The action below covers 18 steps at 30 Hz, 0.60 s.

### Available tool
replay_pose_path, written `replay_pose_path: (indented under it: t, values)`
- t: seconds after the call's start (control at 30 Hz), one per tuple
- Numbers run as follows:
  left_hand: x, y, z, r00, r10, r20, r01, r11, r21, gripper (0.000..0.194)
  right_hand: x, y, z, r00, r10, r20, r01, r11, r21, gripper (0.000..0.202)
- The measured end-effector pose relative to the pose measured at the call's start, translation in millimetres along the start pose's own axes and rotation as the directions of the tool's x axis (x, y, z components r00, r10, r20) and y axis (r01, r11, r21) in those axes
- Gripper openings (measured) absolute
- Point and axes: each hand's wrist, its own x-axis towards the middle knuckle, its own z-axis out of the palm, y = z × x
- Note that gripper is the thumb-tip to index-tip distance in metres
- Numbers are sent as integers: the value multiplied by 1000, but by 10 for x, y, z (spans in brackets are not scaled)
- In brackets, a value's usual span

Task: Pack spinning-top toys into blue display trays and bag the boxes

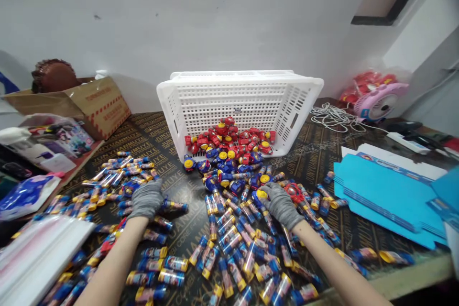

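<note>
My left hand (146, 198), in a grey glove, is lowered over the small tubes at left, beside a blue toy piece (132, 186); its fingertips are hidden. My right hand (281, 204), gloved alike, has its fingers closed at a blue plastic toy with a round yellow disc (261, 194). Just right of that hand lies a red toy (294, 192). Printed tubes with blue and yellow ends (229, 239) cover much of the table between and around both hands. Similar red toys (240, 141) and blue toys (227, 167) spill from the white basket (236, 87).
The basket lies tipped toward me against the wall. Bright blue flat cartons (380, 196) are at right, with a pink fan (382, 103) and white cable (335, 117) behind. A cardboard box (96, 105) and white flat sheets (46, 253) occupy the left.
</note>
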Motion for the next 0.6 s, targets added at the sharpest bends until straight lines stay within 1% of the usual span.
replay_pose_path:
  t: [0.03, 0.07, 0.1, 0.17, 0.23, 0.27, 0.3, 0.33, 0.4, 0.5, 0.53, 0.6]
  values:
    - [13, 114, 119, 998, 63, 17, -64, 998, 29, 15, -25, 18, 9, 1000, 6, 17, -6, 1000, -15, 29]
    - [18, 257, 278, 992, 116, 42, -117, 993, 19, 17, -51, -2, 21, 999, 1, 34, 0, 1000, -22, 27]
    - [14, 420, 469, 984, 160, 74, -159, 987, -11, 18, -74, -54, 37, 999, -11, 50, 12, 1000, -26, 24]
    - [-16, 774, 896, 953, 258, 161, -251, 966, -61, 22, -108, -211, 83, 995, -40, 95, 44, 998, -39, 18]
    - [-65, 1099, 1291, 922, 307, 235, -299, 952, -70, 28, -128, -372, 142, 988, -59, 141, 67, 996, -54, 18]
    - [-90, 1229, 1448, 914, 312, 260, -309, 949, -54, 36, -136, -434, 174, 985, -63, 160, 74, 996, -59, 18]
    - [-110, 1331, 1568, 908, 311, 279, -316, 948, -30, 42, -145, -477, 206, 982, -66, 177, 78, 995, -61, 17]
    - [-122, 1404, 1650, 907, 306, 289, -319, 948, -1, 47, -157, -502, 237, 979, -68, 190, 81, 995, -60, 17]
    - [-105, 1462, 1710, 913, 292, 286, -322, 944, 65, 46, -191, -506, 294, 977, -71, 203, 82, 995, -49, 26]
    - [29, 1397, 1641, 919, 276, 281, -327, 932, 157, 43, -261, -472, 361, 980, -67, 188, 72, 997, -19, 36]
    - [90, 1356, 1606, 916, 271, 296, -333, 925, 181, 43, -283, -465, 375, 982, -67, 178, 69, 998, -5, 36]
    - [201, 1275, 1556, 900, 267, 346, -353, 910, 217, 51, -310, -456, 383, 986, -65, 151, 62, 998, 26, 31]
